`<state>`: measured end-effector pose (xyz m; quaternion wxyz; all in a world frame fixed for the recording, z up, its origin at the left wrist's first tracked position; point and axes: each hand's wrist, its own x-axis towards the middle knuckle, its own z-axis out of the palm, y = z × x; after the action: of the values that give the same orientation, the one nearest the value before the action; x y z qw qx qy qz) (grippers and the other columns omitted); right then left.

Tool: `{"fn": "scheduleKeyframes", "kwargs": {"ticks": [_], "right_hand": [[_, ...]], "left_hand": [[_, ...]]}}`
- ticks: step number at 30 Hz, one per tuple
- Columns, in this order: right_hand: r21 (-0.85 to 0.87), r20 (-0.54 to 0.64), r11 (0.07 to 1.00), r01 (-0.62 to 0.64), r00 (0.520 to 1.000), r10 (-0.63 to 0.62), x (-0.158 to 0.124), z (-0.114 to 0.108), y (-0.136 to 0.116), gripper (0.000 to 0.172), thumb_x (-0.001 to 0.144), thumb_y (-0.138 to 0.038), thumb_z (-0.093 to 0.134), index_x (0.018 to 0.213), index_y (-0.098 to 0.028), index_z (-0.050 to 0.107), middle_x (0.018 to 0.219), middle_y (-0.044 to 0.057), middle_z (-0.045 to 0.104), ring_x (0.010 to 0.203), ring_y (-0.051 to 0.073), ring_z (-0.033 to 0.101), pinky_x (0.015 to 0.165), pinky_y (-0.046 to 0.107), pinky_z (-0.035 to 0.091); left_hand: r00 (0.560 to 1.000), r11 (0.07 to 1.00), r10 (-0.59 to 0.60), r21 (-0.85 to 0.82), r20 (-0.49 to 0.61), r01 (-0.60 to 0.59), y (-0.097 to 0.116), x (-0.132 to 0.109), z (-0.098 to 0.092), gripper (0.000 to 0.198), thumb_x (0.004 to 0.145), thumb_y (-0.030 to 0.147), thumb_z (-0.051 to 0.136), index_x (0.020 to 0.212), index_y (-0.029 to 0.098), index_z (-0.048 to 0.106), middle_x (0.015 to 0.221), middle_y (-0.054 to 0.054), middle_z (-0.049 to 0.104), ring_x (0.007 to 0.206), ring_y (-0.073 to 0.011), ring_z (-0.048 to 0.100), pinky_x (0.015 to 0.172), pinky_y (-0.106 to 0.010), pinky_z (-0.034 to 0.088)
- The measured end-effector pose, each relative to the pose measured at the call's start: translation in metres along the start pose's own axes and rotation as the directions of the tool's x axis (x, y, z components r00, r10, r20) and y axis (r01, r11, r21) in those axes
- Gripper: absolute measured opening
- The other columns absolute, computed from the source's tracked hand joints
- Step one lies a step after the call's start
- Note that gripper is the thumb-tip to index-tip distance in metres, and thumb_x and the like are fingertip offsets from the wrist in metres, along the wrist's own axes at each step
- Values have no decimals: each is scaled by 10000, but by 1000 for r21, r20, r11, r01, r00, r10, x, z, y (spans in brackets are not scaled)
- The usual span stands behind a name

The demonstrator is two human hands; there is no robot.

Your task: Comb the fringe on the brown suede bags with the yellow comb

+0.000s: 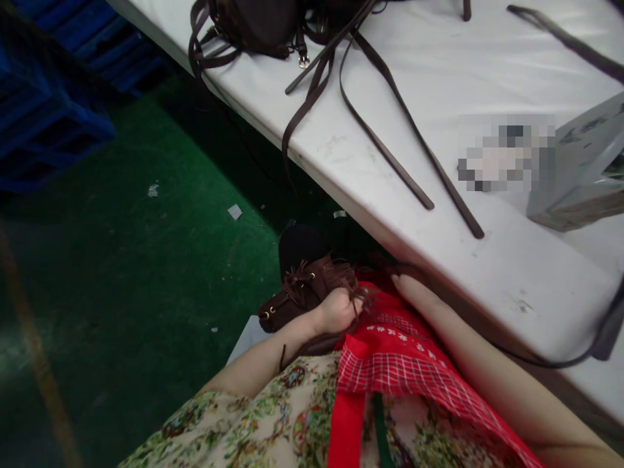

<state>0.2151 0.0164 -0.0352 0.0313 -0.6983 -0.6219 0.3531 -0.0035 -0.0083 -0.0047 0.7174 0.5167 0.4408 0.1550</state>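
Several straps [390,149] lie loose on our table [511,273] beside another dark bag [253,23], not yet handled. Below its edge, on our lap, our left hand [336,311] grips a fringed bag [305,289]; right hand [414,292], largely hidden, we cannot tell.

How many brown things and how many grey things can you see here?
Brown fringed bag in the left hand: 1
Brown bag on the table: 1
Loose brown straps near the table edge: 2
Grey box: 1
Total: 5
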Motion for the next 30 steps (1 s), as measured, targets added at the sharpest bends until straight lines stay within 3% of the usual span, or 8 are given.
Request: {"fn": "scheduleKeyframes", "kwargs": {"ticks": [3,6,14,18,22,25,28,30], "right_hand": [[89,28,995,-33,999,30,-14,-15,-11,462,956,-451,319,833,-169,664,674,68,676,592,186,623,647,285,447],[201,-55,978,54,998,-44,-37,-30,-37,428,960,-484,300,840,-202,599,613,31,629,553,178,584,597,277,434],[23,38,940,341,939,-342,-54,-15,-74,304,971,-317,311,926,-197,586,900,75,670,819,198,634,771,290,466],[-165,144,924,344,936,-323,-44,-4,-63,293,970,-262,323,952,-180,604,929,82,671,848,189,641,773,268,459],[-175,128,954,243,966,-223,-29,-5,-37,296,967,-296,345,960,-181,618,951,82,678,832,194,642,759,278,454],[81,79,987,140,986,-147,-16,-12,-23,356,967,-400,331,987,-186,616,896,65,687,783,191,637,739,292,467],[417,83,904,98,986,-146,-7,-21,-29,390,904,-500,440,1049,-175,597,893,60,693,770,192,639,693,291,498],[564,113,816,128,967,-229,-4,-25,-44,422,808,-456,605,1112,-165,572,1012,73,688,882,208,644,768,300,515]], "left_hand": [[999,987,-38,-156,-33,32,-4,4,-9,522,884,617,262,568,209,339,448,51,333,437,-90,355,496,-239,339],[1000,968,-3,-249,-28,-4,-4,5,-14,489,885,589,300,604,194,370,458,54,359,437,-84,379,507,-234,347],[1000,938,-9,-346,-2,8,-2,3,-13,328,855,435,379,657,177,426,491,46,379,477,-95,378,528,-245,340],[995,976,82,-209,63,-68,4,1,-13,383,898,405,313,599,185,404,500,33,372,491,-100,369,561,-257,355],[964,943,240,208,116,-260,27,-12,-13,361,917,334,322,612,187,447,584,-10,483,574,-129,441,678,-287,405],[890,744,350,490,293,-454,49,-27,-13,241,881,277,447,669,189,522,674,-47,583,689,-173,520,806,-327,409],[800,605,351,534,487,-591,62,-38,-10,30,808,208,545,792,191,563,790,-67,648,769,-207,568,805,-345,424],[772,575,334,532,541,-622,65,-40,-8,84,796,181,552,878,187,563,864,-74,666,812,-215,587,787,-343,436]]}}
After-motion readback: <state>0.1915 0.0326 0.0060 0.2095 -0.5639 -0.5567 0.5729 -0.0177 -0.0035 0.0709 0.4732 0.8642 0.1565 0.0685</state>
